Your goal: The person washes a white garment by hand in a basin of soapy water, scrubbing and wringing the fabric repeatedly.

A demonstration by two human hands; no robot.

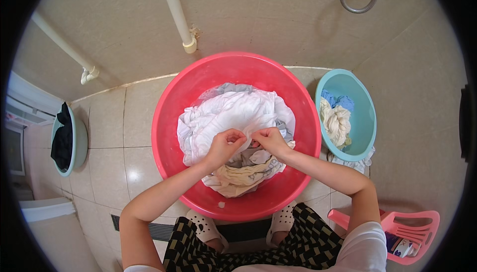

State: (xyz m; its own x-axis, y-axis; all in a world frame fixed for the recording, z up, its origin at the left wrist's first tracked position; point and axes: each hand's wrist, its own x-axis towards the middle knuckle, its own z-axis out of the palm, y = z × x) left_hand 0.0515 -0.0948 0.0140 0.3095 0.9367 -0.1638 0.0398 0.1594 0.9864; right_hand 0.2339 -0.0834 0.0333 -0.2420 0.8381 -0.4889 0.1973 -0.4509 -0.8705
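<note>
A large red-pink basin stands in front of me, heaped with wet laundry. On top lies a white garment, bunched toward the basin's middle. My left hand pinches an edge of it between thumb and fingertips. Close beside, my right hand pinches the same white fabric, the two hands a small gap apart. Nearer to me in the basin is a beige cloth with dark line markings. Grey fabric shows at the far side of the heap. What lies beneath the white garment is hidden.
At right, a teal basin holds cream cloth and blue cloth; white cloth lies beneath its near side. A pale teal basin with black clothing stands left. A pink plastic basket sits lower right. White pipes line the wall.
</note>
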